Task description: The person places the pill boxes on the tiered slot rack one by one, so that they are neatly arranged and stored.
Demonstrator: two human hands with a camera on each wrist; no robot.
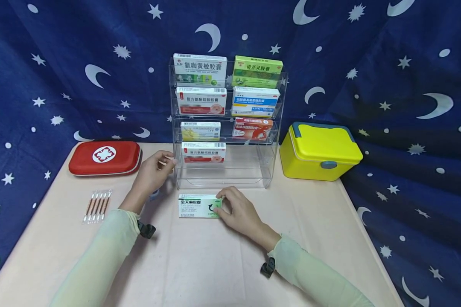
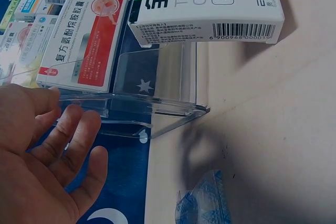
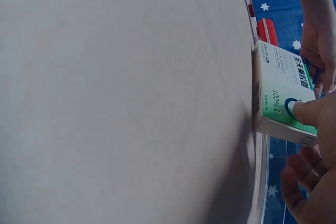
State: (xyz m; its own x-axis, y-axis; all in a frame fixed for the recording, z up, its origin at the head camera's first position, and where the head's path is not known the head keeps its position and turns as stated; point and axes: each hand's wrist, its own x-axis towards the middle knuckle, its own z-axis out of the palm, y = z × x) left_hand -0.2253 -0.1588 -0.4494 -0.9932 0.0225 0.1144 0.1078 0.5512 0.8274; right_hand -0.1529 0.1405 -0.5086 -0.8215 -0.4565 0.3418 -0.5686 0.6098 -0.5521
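A white and green medicine box [image 1: 194, 207] is in front of the clear acrylic rack [image 1: 249, 164], its printed face toward the head camera. My right hand [image 1: 240, 213] pinches its right end, the thumb on the green face in the right wrist view. At the rack's left side is my left hand [image 1: 153, 172], thumb and index finger at the edge of the side wall, other fingers loosely bent. The rack holds medicine boxes on several tiers; a red and white box [image 1: 203, 152] sits at the left of the lowest tier.
A red first-aid case [image 1: 104, 157] lies at the left, with a pack of cotton swabs [image 1: 97, 207] before it. A yellow box [image 1: 322, 151] with a lid stands at the right. Near my left wrist is a small clear and blue packet [image 2: 202, 203].
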